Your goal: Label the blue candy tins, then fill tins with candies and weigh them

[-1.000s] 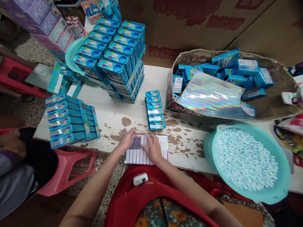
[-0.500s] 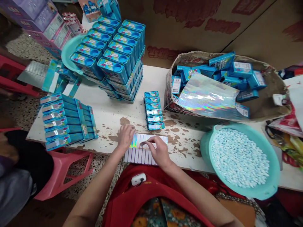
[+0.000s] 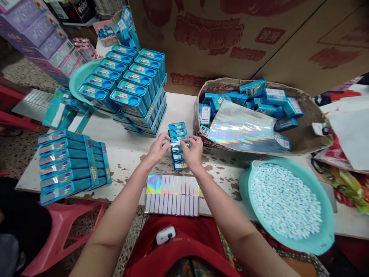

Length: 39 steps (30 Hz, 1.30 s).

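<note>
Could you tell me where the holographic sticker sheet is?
Head view: the sticker sheet lies at the table's near edge, below the row of tins, left of the teal basin.

The person wears a red apron-like garment (image 3: 187, 246) over the chest and lap. Cloth with an orange and green flower pattern (image 3: 184, 268) shows beneath it. A small, rounded white device (image 3: 165, 235) with a dark spot is clipped to the red fabric. The left hand (image 3: 157, 149), right hand (image 3: 192, 152) and the 2 forearms are bare.
</note>
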Each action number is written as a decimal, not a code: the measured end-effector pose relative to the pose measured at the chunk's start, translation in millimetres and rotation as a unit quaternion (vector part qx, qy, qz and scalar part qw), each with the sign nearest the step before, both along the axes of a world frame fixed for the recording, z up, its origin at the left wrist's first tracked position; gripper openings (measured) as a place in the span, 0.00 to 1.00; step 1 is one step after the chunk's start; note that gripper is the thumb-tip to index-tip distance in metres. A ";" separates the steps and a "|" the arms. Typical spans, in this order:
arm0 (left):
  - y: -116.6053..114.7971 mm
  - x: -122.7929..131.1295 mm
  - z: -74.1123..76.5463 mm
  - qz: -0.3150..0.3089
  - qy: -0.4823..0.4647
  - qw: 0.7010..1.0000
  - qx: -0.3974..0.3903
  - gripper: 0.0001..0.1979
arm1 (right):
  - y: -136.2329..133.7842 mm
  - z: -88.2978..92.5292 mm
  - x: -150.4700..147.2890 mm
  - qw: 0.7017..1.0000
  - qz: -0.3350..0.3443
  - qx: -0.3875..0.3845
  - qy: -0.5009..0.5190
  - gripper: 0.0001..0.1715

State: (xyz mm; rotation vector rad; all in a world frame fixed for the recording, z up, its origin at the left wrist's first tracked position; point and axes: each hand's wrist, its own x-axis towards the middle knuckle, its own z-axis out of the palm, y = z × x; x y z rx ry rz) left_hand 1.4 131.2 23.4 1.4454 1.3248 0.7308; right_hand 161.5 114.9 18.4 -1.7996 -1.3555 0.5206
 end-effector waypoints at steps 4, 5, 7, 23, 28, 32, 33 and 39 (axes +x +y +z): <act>23.3 6.3 -25.6 -0.001 -0.015 1.000 0.000 0.06 | 23.5 -15.7 -4.2 0.999 -0.029 -0.029 0.003 0.03; 25.1 9.5 -32.4 0.004 -0.015 1.000 0.000 0.05 | 26.6 -19.8 -4.4 0.999 -0.037 -0.037 0.013 0.05; 25.5 17.3 -42.9 0.023 0.027 0.999 0.006 0.06 | 32.4 -25.4 -2.9 0.996 -0.056 -0.054 0.040 0.12; -122.5 -67.0 -48.0 -0.102 0.399 0.910 -0.037 0.06 | -162.6 -55.5 -38.5 0.962 0.271 -0.025 0.025 0.18; -127.1 -58.5 -56.4 -0.021 0.198 0.975 -0.095 0.04 | -151.3 -77.3 -57.2 0.949 0.295 -0.071 -0.086 0.32; -127.9 -58.5 -66.6 0.031 0.159 0.982 -0.101 0.04 | -156.5 -72.1 -63.5 0.934 0.320 -0.078 -0.141 0.29; -127.9 -58.5 -68.8 0.041 0.160 0.981 -0.103 0.04 | -160.4 -70.4 -63.2 0.931 0.327 -0.075 -0.144 0.26; -125.2 -57.6 -65.4 0.060 0.236 0.967 -0.070 0.06 | -163.9 -40.7 -43.4 0.933 0.353 -0.053 -0.055 0.02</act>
